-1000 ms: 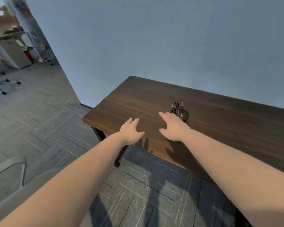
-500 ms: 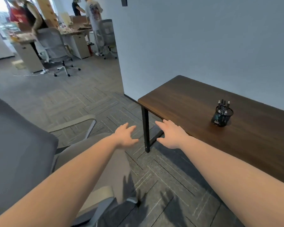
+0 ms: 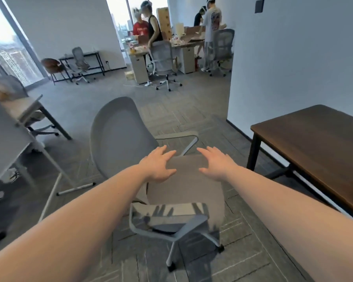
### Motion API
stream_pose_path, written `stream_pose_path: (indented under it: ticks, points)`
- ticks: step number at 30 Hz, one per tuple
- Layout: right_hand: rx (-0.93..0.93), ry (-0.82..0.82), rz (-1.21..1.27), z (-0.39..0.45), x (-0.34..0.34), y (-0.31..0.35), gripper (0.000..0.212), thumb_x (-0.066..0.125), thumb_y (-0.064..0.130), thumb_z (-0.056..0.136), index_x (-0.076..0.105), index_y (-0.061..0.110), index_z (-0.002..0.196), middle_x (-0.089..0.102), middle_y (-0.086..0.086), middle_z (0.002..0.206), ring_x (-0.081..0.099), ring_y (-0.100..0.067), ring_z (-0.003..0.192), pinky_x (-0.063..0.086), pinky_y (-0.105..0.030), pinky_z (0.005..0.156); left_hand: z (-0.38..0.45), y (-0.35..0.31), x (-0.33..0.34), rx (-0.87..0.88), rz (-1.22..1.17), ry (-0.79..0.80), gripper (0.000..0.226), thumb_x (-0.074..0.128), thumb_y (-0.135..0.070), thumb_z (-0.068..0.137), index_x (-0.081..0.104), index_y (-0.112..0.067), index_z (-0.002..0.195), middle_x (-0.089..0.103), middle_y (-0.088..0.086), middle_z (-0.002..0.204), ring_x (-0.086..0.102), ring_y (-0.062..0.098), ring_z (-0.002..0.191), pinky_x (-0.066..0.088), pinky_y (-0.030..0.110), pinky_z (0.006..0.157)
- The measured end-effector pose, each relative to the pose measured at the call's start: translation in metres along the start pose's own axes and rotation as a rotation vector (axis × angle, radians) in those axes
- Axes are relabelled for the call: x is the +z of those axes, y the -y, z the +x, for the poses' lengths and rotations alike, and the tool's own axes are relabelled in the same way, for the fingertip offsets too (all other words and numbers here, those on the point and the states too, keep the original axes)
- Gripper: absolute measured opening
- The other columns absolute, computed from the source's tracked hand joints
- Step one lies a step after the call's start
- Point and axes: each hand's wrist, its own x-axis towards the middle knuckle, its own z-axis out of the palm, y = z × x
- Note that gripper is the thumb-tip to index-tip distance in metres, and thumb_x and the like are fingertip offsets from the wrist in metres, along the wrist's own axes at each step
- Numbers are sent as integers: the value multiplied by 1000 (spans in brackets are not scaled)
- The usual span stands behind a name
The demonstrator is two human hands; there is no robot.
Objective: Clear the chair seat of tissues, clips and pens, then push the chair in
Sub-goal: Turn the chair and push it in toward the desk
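Observation:
A grey office chair on castors stands in the middle of the head view, its backrest to the left and its seat facing the dark wooden desk at the right. The visible seat surface is bare; I see no tissues, clips or pens on it. My left hand and my right hand hover over the far part of the seat, both with fingers spread and holding nothing. The pen holder is out of view.
A white-legged desk stands at the left. A white wall corner rises behind the wooden desk. Further back are other office chairs, worktables and several people. Grey carpet tiles cover the floor.
My view has swung left from the wooden desk to the chair. Both open hands now hover over the chair seat instead of the desk edge. The pen holder has left the view.

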Motion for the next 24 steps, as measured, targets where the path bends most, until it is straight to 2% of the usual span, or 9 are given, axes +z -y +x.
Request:
stream_pose_path:
  ticks: [6, 15, 20, 24]
  points:
    - [-94, -88, -52, 32, -6, 102, 72, 53, 38, 92, 14, 30, 151, 21, -2, 159, 12, -23, 148, 22, -56, 116, -43, 83, -33, 20, -75, -142, 63, 43, -38, 97, 13, -26, 151, 0, 4, 162, -2, 22, 149, 5, 37, 121]
    - [-107, -165, 24, 103, -7, 266, 68, 50, 41, 94, 15, 29, 151, 23, 3, 159, 10, -23, 150, 19, -54, 118, -67, 276, -71, 1, -60, -196, 64, 40, -42, 97, 8, -29, 151, -3, 2, 162, -4, 20, 149, 1, 35, 120]
    - [-117, -157, 63, 138, 13, 320, 68, 45, 50, 94, 15, 28, 152, 20, 2, 161, 9, -23, 150, 17, -52, 119, -41, 360, -77, -58, -38, -156, 67, 39, -44, 97, 3, -29, 152, -5, 3, 162, -5, 21, 149, 1, 36, 121]
    - [-104, -151, 98, 174, 14, 338, 76, 43, 59, 90, 14, 26, 152, 19, 0, 161, 9, -22, 150, 17, -53, 119, 3, 392, -80, -62, -21, -133, 71, 41, -45, 95, 1, -29, 152, -5, 4, 162, -4, 23, 149, 2, 38, 122]
